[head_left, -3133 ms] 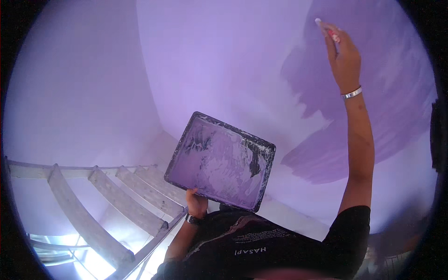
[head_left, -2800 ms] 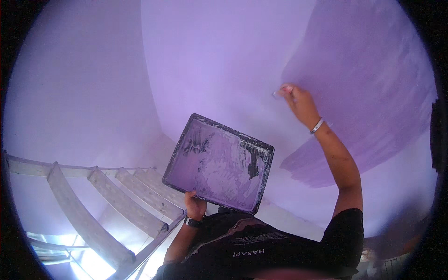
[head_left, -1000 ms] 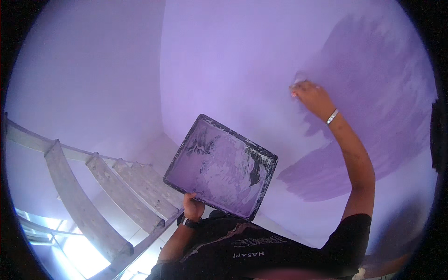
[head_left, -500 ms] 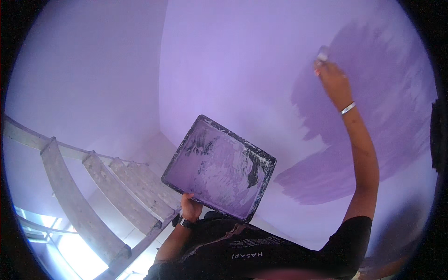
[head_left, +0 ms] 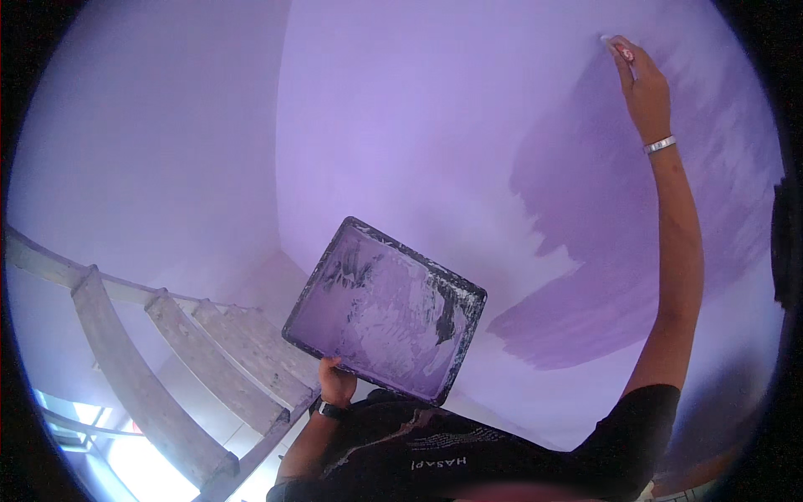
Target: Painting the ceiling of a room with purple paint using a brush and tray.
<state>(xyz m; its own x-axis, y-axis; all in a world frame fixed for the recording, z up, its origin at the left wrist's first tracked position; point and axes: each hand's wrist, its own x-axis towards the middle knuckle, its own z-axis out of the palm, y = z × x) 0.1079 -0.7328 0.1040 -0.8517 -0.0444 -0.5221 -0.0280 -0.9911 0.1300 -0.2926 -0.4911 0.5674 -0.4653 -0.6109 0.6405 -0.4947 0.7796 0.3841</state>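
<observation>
My left hand (head_left: 337,385) grips the near edge of a black paint tray (head_left: 385,309), its thumb over the rim. Purple paint coats the tray's inside, with streaks of black and pale residue. The tray is tilted in front of my chest. High at the right, my right hand (head_left: 648,92) is closed around a small paintbrush (head_left: 626,54) with a reddish handle. The brush head is at the wall, by the upper edge of a darker purple painted patch (head_left: 611,192); the bristles are mostly hidden. Around that patch the wall (head_left: 401,125) is paler lilac.
A paint-spotted wooden ladder (head_left: 142,376) with wide steps stands at the left, close to my left forearm. Behind it, bright light comes through a window (head_left: 146,468). Two lilac walls meet in a corner left of the tray. Something dark (head_left: 785,243) sits at the right rim.
My right hand has moved up and to the right with the paintbrush, and the arm is stretched further. The tray, still in my left hand, sits slightly lower and further left in view.
</observation>
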